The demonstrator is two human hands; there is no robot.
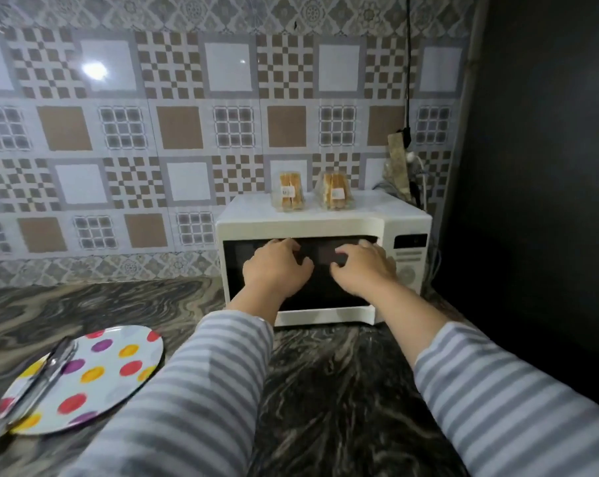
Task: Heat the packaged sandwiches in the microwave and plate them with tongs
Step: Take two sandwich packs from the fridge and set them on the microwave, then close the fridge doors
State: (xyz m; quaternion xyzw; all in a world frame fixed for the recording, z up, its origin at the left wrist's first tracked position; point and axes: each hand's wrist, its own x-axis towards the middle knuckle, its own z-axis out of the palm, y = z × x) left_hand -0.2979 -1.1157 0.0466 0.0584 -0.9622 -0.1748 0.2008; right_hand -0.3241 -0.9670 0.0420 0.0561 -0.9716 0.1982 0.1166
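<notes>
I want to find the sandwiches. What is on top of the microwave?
Two packaged sandwiches stand side by side on the microwave. Its inside cannot be seen: the door is dark, with both hands before it.

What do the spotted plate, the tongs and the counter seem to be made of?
Plate: probably melamine or plastic, glossy, with printed coloured dots. Tongs: metal, likely steel, judging by the silvery shine. Counter: polished stone, perhaps granite, with dark swirling veins.
</notes>
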